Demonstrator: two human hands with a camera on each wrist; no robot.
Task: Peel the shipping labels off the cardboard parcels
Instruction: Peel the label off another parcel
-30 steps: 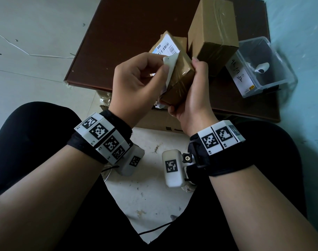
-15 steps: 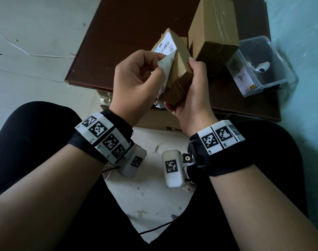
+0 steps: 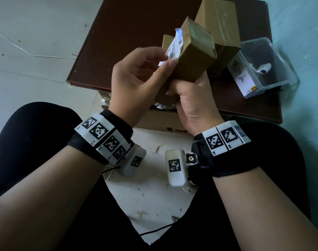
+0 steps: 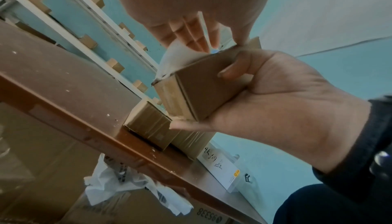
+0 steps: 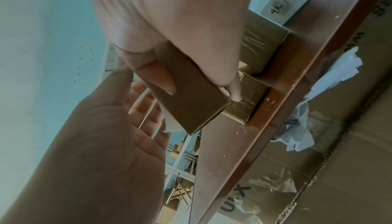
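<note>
My right hand (image 3: 191,88) grips a small cardboard parcel (image 3: 194,57) by its lower end and holds it tilted above the table. A white shipping label (image 3: 175,45) hangs half peeled from the parcel's left face. My left hand (image 3: 163,61) pinches the label's loose lower edge between thumb and forefinger. In the left wrist view the label (image 4: 176,56) curls off the parcel (image 4: 201,85) under my fingers (image 4: 191,34). From the right wrist, the parcel (image 5: 186,96) shows its plain underside, with my thumb (image 5: 159,80) across it.
A larger taped parcel (image 3: 219,24) and a small one (image 3: 166,40) stand on the brown table (image 3: 127,33). A clear plastic box (image 3: 263,69) sits at its right. Crumpled peeled labels (image 4: 127,185) lie in a cardboard carton under the table edge.
The parcel has turned so its taped end faces up towards me. More of the label has come off, and my left hand keeps hold of it.
</note>
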